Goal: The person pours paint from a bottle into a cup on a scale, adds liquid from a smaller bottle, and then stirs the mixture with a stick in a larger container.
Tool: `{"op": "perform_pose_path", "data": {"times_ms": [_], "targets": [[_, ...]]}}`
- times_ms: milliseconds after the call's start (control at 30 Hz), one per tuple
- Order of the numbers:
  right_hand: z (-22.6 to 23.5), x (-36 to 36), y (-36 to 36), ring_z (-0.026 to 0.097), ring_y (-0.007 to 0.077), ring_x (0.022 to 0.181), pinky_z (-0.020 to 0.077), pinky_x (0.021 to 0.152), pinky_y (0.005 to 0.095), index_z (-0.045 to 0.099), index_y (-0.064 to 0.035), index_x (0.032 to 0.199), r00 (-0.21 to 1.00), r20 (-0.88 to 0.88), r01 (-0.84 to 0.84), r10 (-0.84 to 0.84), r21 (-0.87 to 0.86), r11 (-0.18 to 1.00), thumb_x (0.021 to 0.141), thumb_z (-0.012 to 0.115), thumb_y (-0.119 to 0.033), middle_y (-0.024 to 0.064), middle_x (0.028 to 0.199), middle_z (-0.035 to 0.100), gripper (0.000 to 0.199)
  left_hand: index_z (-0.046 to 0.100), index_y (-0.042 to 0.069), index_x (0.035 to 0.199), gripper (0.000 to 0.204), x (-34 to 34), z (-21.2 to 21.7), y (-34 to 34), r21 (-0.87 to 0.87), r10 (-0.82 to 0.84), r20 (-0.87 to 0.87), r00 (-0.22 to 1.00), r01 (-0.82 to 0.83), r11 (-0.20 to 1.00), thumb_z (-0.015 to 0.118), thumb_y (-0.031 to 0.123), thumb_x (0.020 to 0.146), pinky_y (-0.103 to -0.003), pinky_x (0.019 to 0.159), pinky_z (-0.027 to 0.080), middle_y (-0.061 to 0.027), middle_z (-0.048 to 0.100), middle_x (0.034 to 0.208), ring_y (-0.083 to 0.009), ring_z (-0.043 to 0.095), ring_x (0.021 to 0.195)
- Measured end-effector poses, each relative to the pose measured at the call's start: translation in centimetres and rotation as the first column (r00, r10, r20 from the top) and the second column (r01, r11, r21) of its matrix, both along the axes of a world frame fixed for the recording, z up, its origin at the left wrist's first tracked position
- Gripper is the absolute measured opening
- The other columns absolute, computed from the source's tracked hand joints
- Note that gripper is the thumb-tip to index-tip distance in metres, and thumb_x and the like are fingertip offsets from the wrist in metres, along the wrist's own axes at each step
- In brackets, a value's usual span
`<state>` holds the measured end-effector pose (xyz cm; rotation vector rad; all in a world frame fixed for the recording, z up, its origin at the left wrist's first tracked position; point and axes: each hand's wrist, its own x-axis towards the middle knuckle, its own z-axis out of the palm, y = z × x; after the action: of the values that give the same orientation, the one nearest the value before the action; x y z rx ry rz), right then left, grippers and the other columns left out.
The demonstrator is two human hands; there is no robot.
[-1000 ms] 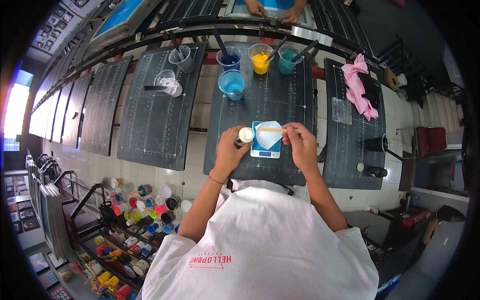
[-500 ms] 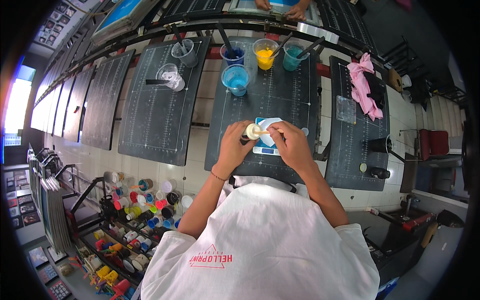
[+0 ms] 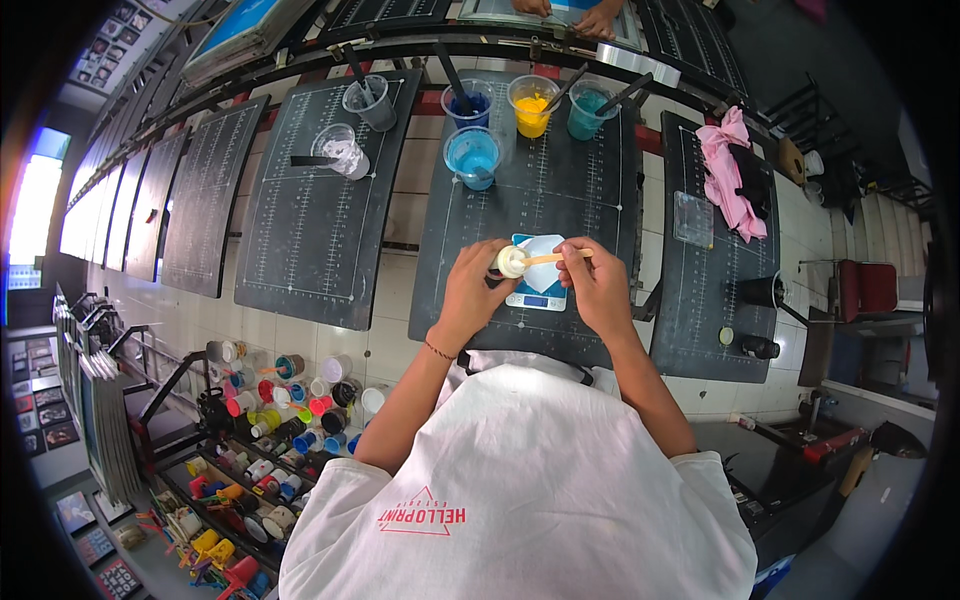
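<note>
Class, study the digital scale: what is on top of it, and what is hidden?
A white sheet lies on the scale, with blue showing at its edges. The wooden stick in the right hand crosses over it. The sheet hides the middle of the scale's top.

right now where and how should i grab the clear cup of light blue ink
Probably the side wall below the rim, from the near side. The clear cup of light blue ink stands upright with that side unobstructed, while the cup of dark blue ink sits close behind. One hand would need freeing: the left hand holds a jar, the right hand a wooden stick.
</note>
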<state>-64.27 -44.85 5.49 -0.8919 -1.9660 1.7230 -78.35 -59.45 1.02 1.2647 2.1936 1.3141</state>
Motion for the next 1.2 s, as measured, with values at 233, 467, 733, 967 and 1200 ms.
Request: {"op": "perform_pose_path", "data": {"times_ms": [233,467,733,967,1200], "targets": [[-0.7,0.1,0.4,0.066,0.0097,0.071,0.0546,0.066,0.0245,0.069,0.0017,0.104,0.999,-0.020,0.047,-0.048,-0.050,0.998,0.105,0.055,-0.022,0.0075,0.081,0.071,0.027,0.066,0.008,0.119,0.045,0.0,0.1,0.1,-0.008,0.004,-0.006,1.000,-0.005,1.000,0.081,0.012,0.077,-0.039,0.095,0.049,-0.0079,0.067,0.120,-0.0291,0.060,0.110],[-1.6,0.4,0.7,0.063,0.0096,0.071,0.0534,0.065,0.0248,0.068,0.0020,0.104,0.990,-0.095,0.089,-0.102,-0.133,0.987,0.106,0.055,-0.023,0.0064,0.083,0.068,0.028,0.066,0.007,0.119,0.045,-0.2,-0.6,0.2,0.002,-0.010,0.000,1.000,0.010,1.000,0.081,0.011,0.076,-0.039,0.095,0.048,-0.0088,0.067,0.120,-0.0302,0.060,0.110],[-2.6,1.2,1.5,0.064,0.0114,0.071,0.0533,0.065,0.0261,0.069,0.0014,0.105,0.979,-0.083,0.186,-0.187,-0.018,0.982,0.105,0.056,-0.022,0.0065,0.083,0.068,0.026,0.066,0.005,0.119,0.046,-0.8,-1.5,-0.5,-0.008,0.064,0.036,0.997,-0.064,0.998,0.081,0.010,0.077,-0.040,0.096,0.049,-0.0104,0.068,0.119,-0.0313,0.061,0.111],[-5.6,1.2,0.9,0.066,0.0339,0.075,0.0504,0.066,0.0394,0.068,-0.0008,0.101,0.998,0.006,-0.048,0.054,0.578,0.815,0.098,0.063,-0.013,0.0156,0.088,0.066,0.013,0.066,0.004,0.119,0.044,-1.0,-1.3,-0.5,-0.020,0.082,0.026,0.996,-0.081,0.996,0.081,0.012,0.078,-0.040,0.095,0.050,-0.0117,0.068,0.118,-0.0308,0.062,0.110],[-5.0,1.2,1.5,0.066,0.0304,0.073,0.0499,0.064,0.0378,0.068,-0.0007,0.102,1.000,0.010,0.010,-0.019,0.556,0.831,0.100,0.062,-0.014,0.0146,0.088,0.067,0.015,0.065,0.004,0.120,0.045,-1.1,-1.6,-0.5,-0.010,0.094,0.035,0.995,-0.093,0.996,0.081,0.012,0.078,-0.039,0.093,0.050,-0.0121,0.068,0.117,-0.0308,0.062,0.108]]}}
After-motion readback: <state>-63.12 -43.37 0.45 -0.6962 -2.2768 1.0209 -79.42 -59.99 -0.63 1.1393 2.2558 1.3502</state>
